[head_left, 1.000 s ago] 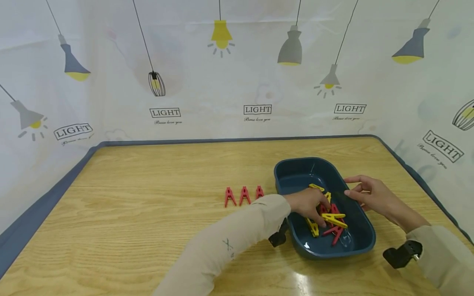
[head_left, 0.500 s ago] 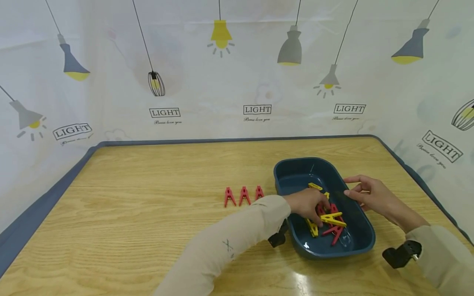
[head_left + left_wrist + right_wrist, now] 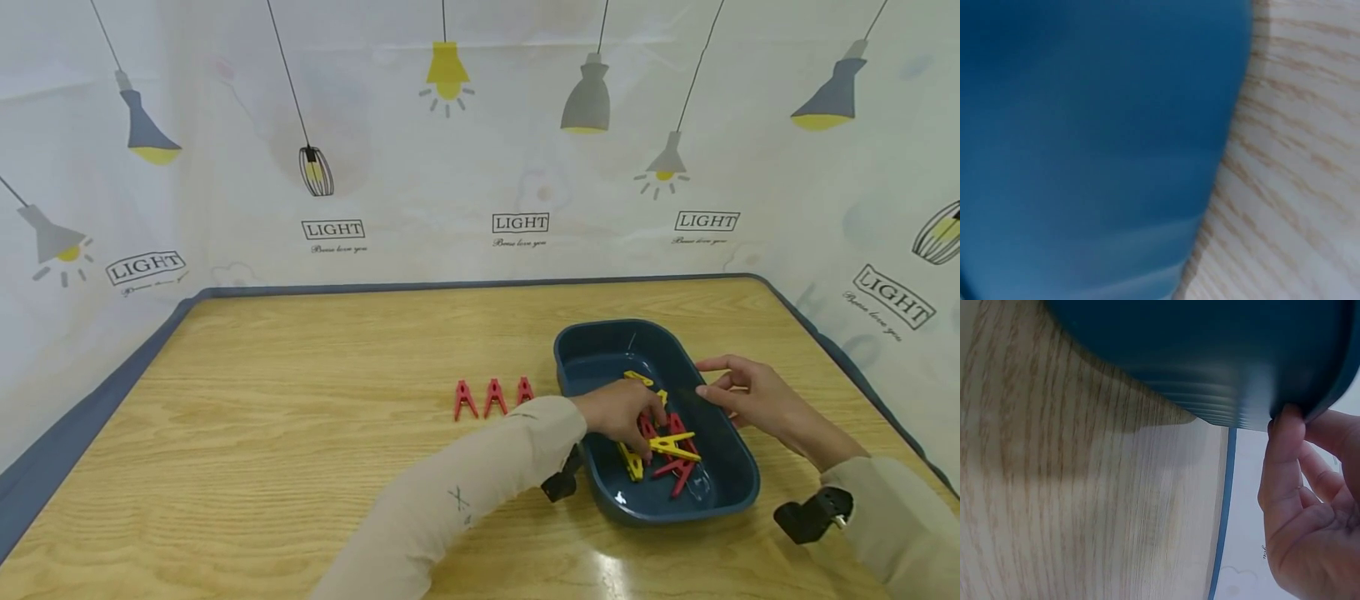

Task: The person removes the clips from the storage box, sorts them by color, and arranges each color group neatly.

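Note:
A dark blue plastic basin on the table holds several red and yellow clothespins. My left hand reaches over its near-left rim, fingers curled down among them, thumb and fingers around a red clothespin that is partly hidden. Right beside the thumb lies a yellow clothespin across other red ones. My right hand pinches the basin's right rim, thumb inside and fingers outside. The right wrist view shows these fingers on the rim. Only the basin's outer wall and the tabletop appear in the left wrist view.
Left of the basin, three red clothespins stand in a row on the wooden table, the rightmost partly behind the left sleeve. A white curtain printed with lamps encloses the table's back and sides.
My left thumb has drawn in slightly toward the fingers, and the yellow clothespin beside it has shifted a little left. My right hand has stayed on the rim.

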A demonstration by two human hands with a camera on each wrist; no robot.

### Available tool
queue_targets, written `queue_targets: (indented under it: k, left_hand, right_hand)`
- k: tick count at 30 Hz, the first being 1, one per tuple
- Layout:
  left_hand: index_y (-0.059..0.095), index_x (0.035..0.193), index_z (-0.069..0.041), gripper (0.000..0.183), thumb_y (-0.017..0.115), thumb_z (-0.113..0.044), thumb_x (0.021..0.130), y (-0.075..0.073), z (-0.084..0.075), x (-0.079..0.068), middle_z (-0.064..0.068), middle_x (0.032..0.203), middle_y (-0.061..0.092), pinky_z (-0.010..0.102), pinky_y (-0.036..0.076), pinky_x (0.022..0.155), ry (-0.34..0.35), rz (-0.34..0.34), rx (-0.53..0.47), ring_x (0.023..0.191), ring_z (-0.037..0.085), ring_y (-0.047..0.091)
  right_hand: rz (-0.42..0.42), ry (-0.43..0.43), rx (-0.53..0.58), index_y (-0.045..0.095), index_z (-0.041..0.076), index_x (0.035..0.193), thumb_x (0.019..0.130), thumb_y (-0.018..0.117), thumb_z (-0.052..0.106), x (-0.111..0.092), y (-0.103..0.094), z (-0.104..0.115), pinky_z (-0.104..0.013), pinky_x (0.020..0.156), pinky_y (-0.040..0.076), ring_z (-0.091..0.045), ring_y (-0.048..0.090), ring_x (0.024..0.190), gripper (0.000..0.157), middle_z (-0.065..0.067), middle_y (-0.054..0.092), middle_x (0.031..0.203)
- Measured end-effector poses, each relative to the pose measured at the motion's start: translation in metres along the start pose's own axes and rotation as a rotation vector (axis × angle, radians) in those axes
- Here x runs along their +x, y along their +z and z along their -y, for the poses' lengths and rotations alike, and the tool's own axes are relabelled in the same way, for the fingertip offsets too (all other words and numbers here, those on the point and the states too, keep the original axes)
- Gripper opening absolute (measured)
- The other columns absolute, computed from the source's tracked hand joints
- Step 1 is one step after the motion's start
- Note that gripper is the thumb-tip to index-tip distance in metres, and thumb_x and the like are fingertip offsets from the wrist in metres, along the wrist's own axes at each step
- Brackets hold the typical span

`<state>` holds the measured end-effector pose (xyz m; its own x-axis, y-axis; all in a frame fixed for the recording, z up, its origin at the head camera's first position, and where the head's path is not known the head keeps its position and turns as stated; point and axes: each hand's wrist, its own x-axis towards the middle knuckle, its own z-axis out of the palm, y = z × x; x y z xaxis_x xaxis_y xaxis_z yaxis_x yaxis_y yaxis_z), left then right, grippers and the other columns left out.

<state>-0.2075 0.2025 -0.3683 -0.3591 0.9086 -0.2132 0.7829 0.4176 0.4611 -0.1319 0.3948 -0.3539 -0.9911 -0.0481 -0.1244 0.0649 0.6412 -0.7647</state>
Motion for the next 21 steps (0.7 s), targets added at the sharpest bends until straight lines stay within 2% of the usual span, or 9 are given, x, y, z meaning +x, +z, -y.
queue_targets:
  k: [11,21]
  left_hand:
    - [0.06,0.11,-0.013,0.044,0.076,-0.022,0.07,0.0,0.0018,-0.0002,-0.006,0.097,0.058,0.008,0.037,0.068,-0.023,0.004,-0.052,0.084,0.0,0.05]
    - [0.064,0.101,-0.013,0.029,0.073,-0.019,0.074,-0.0064,0.0006,-0.0061,-0.009,0.088,0.058,0.009,0.039,0.063,-0.038,0.027,-0.051,0.076,-0.001,0.051]
  right_hand:
    - [0.007,0.014,0.033,0.034,-0.005,0.129,0.089,0.053,0.028,-0.0006,0.0009,-0.0003,-0.036,0.06,0.051,-0.021,0.057,0.075,0.055,-0.016,0.057,0.092]
    - [0.005,0.009,0.04,0.034,-0.005,0.129,0.089,0.054,0.028,0.0,0.0004,-0.0014,-0.036,0.061,0.051,-0.021,0.058,0.076,0.055,-0.017,0.058,0.091]
